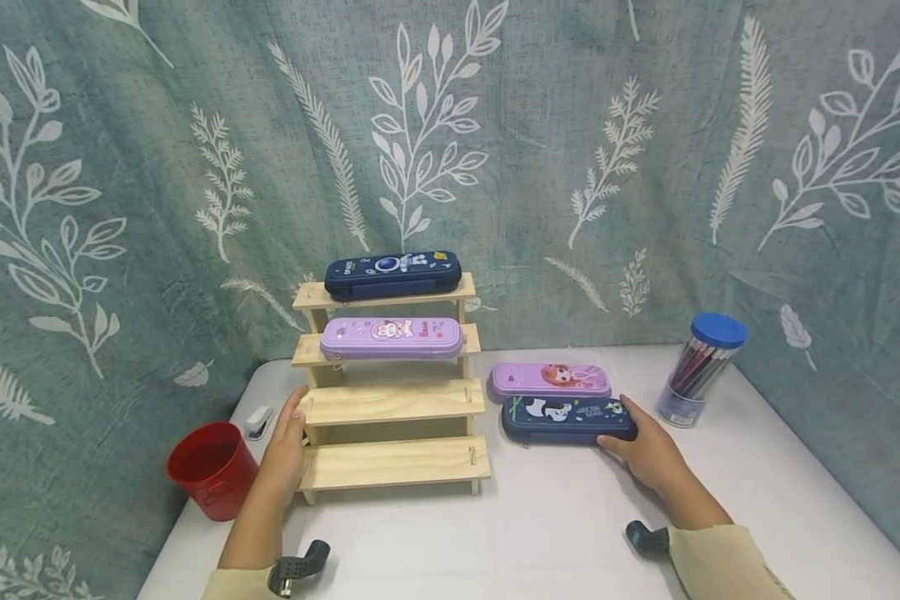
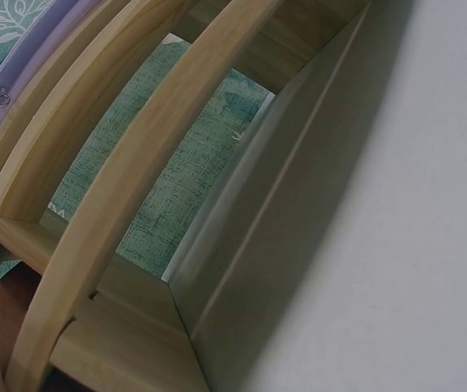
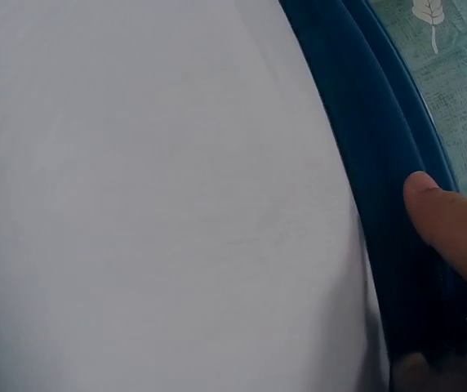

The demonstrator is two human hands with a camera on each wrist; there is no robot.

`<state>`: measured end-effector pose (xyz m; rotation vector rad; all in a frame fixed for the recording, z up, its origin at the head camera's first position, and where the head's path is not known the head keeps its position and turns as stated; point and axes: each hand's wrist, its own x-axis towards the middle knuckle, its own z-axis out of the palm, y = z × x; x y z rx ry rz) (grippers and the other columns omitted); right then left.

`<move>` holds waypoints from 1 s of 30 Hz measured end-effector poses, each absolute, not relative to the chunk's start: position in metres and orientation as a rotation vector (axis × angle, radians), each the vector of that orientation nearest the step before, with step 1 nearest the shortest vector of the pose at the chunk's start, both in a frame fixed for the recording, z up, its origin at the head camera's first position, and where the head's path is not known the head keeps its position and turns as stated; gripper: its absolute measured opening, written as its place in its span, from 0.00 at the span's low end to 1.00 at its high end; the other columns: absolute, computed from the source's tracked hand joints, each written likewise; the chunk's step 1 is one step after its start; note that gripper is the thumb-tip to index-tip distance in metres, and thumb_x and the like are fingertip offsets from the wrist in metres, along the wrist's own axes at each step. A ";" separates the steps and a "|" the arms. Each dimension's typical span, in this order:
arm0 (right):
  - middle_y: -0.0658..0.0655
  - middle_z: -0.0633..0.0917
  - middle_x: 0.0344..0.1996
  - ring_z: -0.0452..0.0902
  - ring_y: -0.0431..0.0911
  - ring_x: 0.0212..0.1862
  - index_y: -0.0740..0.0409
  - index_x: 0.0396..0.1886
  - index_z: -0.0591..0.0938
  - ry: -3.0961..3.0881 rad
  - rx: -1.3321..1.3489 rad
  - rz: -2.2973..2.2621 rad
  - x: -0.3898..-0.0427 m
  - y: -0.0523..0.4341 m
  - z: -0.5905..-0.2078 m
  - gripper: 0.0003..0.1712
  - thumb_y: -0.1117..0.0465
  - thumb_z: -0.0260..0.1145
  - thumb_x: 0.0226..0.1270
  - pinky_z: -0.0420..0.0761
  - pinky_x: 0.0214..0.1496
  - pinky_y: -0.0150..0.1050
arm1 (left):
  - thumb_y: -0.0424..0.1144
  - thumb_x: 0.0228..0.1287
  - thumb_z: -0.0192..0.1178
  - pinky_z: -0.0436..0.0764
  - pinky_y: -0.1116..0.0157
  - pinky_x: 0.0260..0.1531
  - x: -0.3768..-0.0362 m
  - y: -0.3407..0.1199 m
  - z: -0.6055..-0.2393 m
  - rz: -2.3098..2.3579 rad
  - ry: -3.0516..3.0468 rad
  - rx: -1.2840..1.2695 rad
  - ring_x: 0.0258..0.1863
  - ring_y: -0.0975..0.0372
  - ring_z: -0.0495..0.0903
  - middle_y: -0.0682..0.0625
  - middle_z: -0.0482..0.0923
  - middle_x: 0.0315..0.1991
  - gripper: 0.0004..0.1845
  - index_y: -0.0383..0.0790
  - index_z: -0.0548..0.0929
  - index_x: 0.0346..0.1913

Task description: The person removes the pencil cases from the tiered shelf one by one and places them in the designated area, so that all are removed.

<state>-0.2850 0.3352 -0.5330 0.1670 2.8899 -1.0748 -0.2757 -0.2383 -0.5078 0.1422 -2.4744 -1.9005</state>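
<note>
The panda pencil case is lying on the counter, its long axis running left to right, reaching leftward from the right hand toward the wooden rack; that hand, the nearer, is gripping its right end; the left hand is touching the rack's left side, its finger curl impossible to tell; four pencil cases are showing, the pink case lying just behind, the lilac case and astronaut case sitting on two of four shelves; one red cup and one pencil tub are standing apart.

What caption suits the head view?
Right fingers grip a panda pencil case; left fingers touch a four-tier wooden rack.
</note>
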 end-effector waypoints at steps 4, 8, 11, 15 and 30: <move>0.79 0.54 0.79 0.49 0.78 0.78 0.63 0.85 0.45 2.896 0.136 -1.040 -0.286 0.332 -0.523 0.68 0.37 0.75 0.64 0.52 0.76 0.75 | 0.54 0.87 0.27 0.40 0.35 0.80 -0.275 -0.237 -0.506 -1.883 -2.473 0.144 0.86 0.49 0.40 0.51 0.44 0.87 0.28 0.70 0.47 0.84; 0.81 0.57 0.77 0.52 0.78 0.77 0.68 0.84 0.47 2.950 0.116 -0.996 -0.286 0.318 -0.501 0.66 0.37 0.73 0.65 0.57 0.75 0.75 | 0.54 0.87 0.28 0.41 0.35 0.80 -0.274 -0.237 -0.506 -1.884 -2.463 0.119 0.86 0.49 0.41 0.50 0.44 0.87 0.28 0.69 0.47 0.84; 0.80 0.58 0.77 0.53 0.76 0.77 0.67 0.84 0.50 3.014 0.105 -0.983 -0.288 0.295 -0.478 0.62 0.38 0.71 0.68 0.57 0.76 0.73 | 0.56 0.86 0.29 0.42 0.35 0.80 -0.274 -0.237 -0.507 -1.891 -2.461 0.122 0.86 0.49 0.42 0.51 0.45 0.86 0.29 0.69 0.47 0.84; 0.76 0.61 0.77 0.55 0.72 0.78 0.65 0.83 0.54 3.082 -0.031 -1.021 -0.294 0.259 -0.448 0.56 0.40 0.70 0.70 0.57 0.78 0.71 | 0.56 0.86 0.30 0.43 0.34 0.80 -0.275 -0.236 -0.508 -1.894 -2.459 0.130 0.86 0.49 0.42 0.51 0.45 0.86 0.29 0.68 0.47 0.85; 0.63 0.66 0.79 0.59 0.62 0.80 0.54 0.82 0.63 3.036 -0.501 -1.163 -0.339 0.136 -0.383 0.54 0.35 0.73 0.65 0.63 0.79 0.65 | 0.55 0.87 0.29 0.40 0.34 0.80 -0.275 -0.239 -0.508 -1.900 -2.467 0.151 0.86 0.49 0.41 0.50 0.44 0.87 0.29 0.68 0.48 0.85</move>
